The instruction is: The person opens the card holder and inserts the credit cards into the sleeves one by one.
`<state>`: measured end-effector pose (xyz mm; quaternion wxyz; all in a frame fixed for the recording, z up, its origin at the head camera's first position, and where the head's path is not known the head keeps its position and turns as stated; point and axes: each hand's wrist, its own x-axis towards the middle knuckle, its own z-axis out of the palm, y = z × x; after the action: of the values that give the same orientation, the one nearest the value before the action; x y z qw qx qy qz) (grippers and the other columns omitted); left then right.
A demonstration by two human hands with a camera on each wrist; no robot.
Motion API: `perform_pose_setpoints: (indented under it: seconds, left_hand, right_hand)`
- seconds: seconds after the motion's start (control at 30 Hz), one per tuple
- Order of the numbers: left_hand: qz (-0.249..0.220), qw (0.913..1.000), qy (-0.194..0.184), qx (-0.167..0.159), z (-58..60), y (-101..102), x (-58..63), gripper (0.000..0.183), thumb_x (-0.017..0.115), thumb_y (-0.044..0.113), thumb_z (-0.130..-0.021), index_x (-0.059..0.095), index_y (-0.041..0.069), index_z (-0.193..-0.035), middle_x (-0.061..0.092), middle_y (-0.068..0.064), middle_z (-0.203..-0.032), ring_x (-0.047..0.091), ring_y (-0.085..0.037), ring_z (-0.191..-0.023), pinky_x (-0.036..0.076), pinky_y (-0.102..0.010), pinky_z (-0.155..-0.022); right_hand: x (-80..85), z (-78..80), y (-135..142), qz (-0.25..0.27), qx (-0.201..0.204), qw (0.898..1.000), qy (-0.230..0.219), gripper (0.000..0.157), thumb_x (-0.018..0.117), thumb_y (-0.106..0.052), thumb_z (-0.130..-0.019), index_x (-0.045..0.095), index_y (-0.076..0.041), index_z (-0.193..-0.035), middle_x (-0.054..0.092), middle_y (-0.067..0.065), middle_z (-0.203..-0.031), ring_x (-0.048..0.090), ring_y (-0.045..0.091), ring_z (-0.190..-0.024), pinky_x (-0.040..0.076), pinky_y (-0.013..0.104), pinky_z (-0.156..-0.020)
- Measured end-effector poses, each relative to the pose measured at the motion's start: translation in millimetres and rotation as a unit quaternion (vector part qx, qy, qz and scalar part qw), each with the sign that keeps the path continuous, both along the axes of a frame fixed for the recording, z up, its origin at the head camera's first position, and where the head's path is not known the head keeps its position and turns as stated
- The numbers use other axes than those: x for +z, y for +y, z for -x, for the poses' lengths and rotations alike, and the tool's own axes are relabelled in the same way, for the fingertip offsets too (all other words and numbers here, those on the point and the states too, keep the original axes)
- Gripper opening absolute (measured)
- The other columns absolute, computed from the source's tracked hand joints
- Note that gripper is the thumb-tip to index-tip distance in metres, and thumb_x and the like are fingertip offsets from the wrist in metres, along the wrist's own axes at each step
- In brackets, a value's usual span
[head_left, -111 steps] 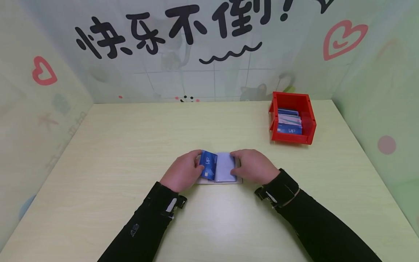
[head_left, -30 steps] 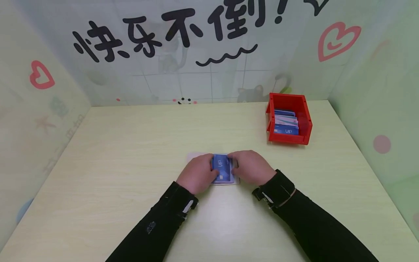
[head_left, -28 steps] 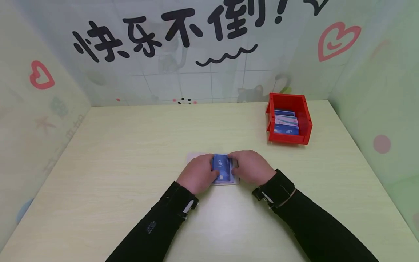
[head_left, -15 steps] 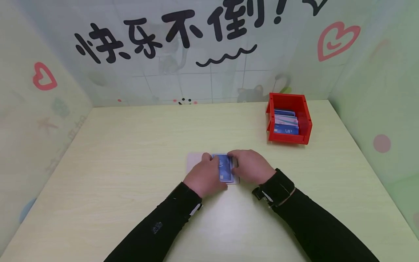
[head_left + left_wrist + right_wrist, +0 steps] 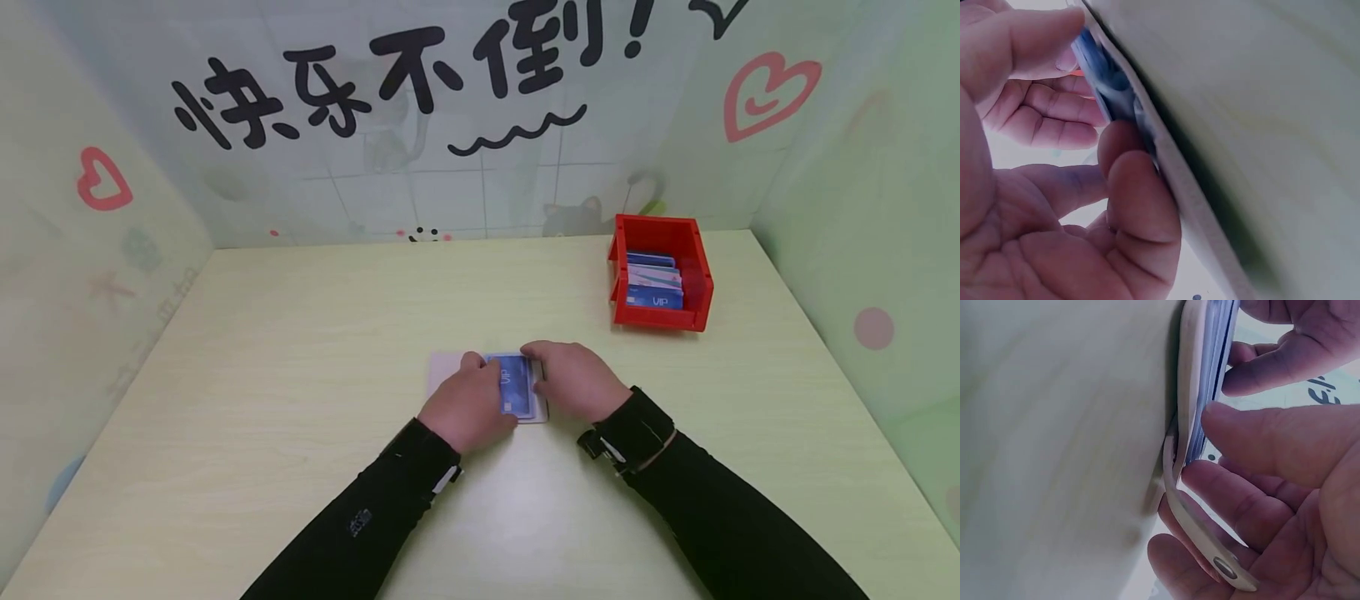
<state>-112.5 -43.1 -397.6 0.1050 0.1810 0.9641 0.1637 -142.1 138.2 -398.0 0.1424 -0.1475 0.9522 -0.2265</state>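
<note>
An open card holder with a pale pink cover [image 5: 444, 367] lies near the middle of the table. On its right half, in or on a clear sleeve, is a blue VIP card [image 5: 516, 387], partly covered by my left hand [image 5: 467, 407]. That hand grips the card's left side, thumb at the near edge. In the left wrist view, curled fingertips press against the sleeve edge. My right hand [image 5: 577, 379] holds the holder's right edge, its thumb against the stacked sleeves [image 5: 1213, 350]. A strap [image 5: 1191, 519] with a metal snap [image 5: 1224, 567] hangs over its fingers.
A red bin [image 5: 660, 317] stands at the back right of the table, with several blue and pink cards [image 5: 655, 275] inside. Printed walls enclose the table [image 5: 315, 317] at the back and both sides.
The blue card, tilted at the left beside the sleeve earlier, now lies straight over the right half. My left hand moved right, its thumb shifting to the near edge. The right hand stayed almost still.
</note>
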Motion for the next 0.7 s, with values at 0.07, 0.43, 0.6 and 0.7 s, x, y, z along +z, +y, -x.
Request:
perform_pose_setpoints:
  seconds: [0.07,0.43,0.6,0.7]
  left_hand:
    - [-0.005,1.0000,-0.005,0.006,0.6,0.1,0.2,0.069,0.081,0.032,-0.090,0.056,-0.009,-0.139,0.063,-0.023,-0.128,0.055,-0.030,-0.113,0.060,-0.034,-0.081]
    - [-0.008,0.9998,-0.011,0.010,2.3,1.9,0.2,0.073,0.082,0.038,-0.088,0.058,-0.009,-0.138,0.063,-0.023,-0.127,0.054,-0.031,-0.116,0.061,-0.035,-0.083]
    - [-0.002,0.9999,-0.005,0.011,2.6,2.0,-0.5,0.068,0.077,0.037,-0.092,0.058,-0.010,-0.137,0.063,-0.024,-0.128,0.055,-0.031,-0.114,0.061,-0.036,-0.081]
    - [0.002,0.9999,0.007,0.010,2.5,2.4,-0.6,0.065,0.077,0.037,-0.093,0.061,-0.009,-0.135,0.063,-0.024,-0.128,0.059,-0.031,-0.112,0.061,-0.037,-0.083]
  right_hand:
    - [-0.2,-0.5,0.3,-0.001,0.004,1.000,0.008,0.054,0.071,-0.011,-0.099,0.057,-0.008,-0.151,0.063,0.010,-0.149,0.062,0.032,-0.135,0.047,0.049,-0.117]
    - [1.9,-0.8,0.9,-0.003,0.011,1.000,0.018,0.049,0.066,-0.012,-0.102,0.058,-0.009,-0.150,0.065,0.010,-0.147,0.064,0.031,-0.131,0.049,0.049,-0.115]
    - [3.0,-0.3,1.1,0.004,0.008,1.000,0.015,0.046,0.062,-0.013,-0.105,0.059,-0.009,-0.150,0.065,0.010,-0.147,0.064,0.031,-0.132,0.049,0.049,-0.115]
    - [3.4,0.1,2.2,0.006,0.008,1.000,0.014,0.045,0.060,-0.013,-0.106,0.058,-0.008,-0.151,0.065,0.010,-0.147,0.062,0.032,-0.135,0.048,0.050,-0.116]
